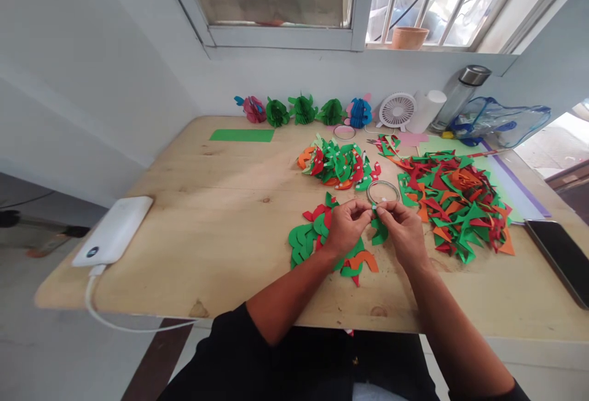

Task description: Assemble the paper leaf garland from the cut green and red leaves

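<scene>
My left hand (348, 224) and my right hand (404, 229) meet over the table, fingertips pinched together on a green paper cutout (380, 233). A small white patch shows on the cutout between my fingertips. Just behind the hands lies a thin ring, like a tape roll (383, 183). Under and beside my left hand spreads a pile of curved paper cutouts (304, 244), mostly green with some red and orange. Farther back is a heap of similar cutouts bearing small white patches (340, 165).
Green, red and orange paper scraps (460, 198) are heaped on the right, near a phone (559, 257). Along the wall stand several folded paper figures (302, 110), a small fan (397, 111) and a bottle (460, 97). A power bank (115, 229) sits at the left edge, its cable hanging.
</scene>
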### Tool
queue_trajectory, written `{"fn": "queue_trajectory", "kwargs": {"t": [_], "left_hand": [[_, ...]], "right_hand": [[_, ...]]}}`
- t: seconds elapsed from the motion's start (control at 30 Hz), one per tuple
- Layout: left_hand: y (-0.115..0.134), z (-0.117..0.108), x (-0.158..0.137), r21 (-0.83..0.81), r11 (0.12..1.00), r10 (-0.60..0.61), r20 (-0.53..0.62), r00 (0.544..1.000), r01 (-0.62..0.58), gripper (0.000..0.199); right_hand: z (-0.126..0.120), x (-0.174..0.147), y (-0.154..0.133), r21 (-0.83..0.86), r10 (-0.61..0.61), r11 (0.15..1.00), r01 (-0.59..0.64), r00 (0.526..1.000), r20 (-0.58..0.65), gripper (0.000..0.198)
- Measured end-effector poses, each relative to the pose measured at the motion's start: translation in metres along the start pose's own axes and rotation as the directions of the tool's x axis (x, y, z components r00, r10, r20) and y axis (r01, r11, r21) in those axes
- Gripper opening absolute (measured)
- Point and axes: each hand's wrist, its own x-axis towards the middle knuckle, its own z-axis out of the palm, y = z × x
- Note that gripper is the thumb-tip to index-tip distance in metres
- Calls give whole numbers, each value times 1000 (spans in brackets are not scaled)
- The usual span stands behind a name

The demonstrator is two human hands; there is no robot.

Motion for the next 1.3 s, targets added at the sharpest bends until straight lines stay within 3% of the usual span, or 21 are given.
{"fn": "queue_trajectory", "kwargs": {"t": [0.17, 0.4, 0.67, 1.0, 1.17, 1.3], "left_hand": [[1, 0, 0, 32, 999, 18, 13, 1000, -18, 9], [-1, -1, 2, 40, 999, 5, 25, 1000, -6, 12], [1, 0, 2, 81, 995, 56, 29, 998, -58, 11], [14, -1, -3, 336, 932, 139, 10, 990, -134, 13], [13, -1, -3, 309, 942, 132, 12, 991, -129, 13], [9, -1, -2, 255, 961, 113, -10, 994, -107, 13]], "right_hand": [[-1, 0, 1, -160, -79, 984, 80, 997, 13, 13], [-1, -1, -2, -371, -286, 886, 279, 958, 38, 12], [-2, 0, 0, -403, -300, 866, 298, 952, 58, 13], [-1, 0, 6, -459, -347, 820, 342, 935, 77, 11], [1, -2, 5, -498, -400, 778, 384, 913, 79, 11], [1, -3, 2, -522, -361, 793, 314, 932, 11, 15]]}}
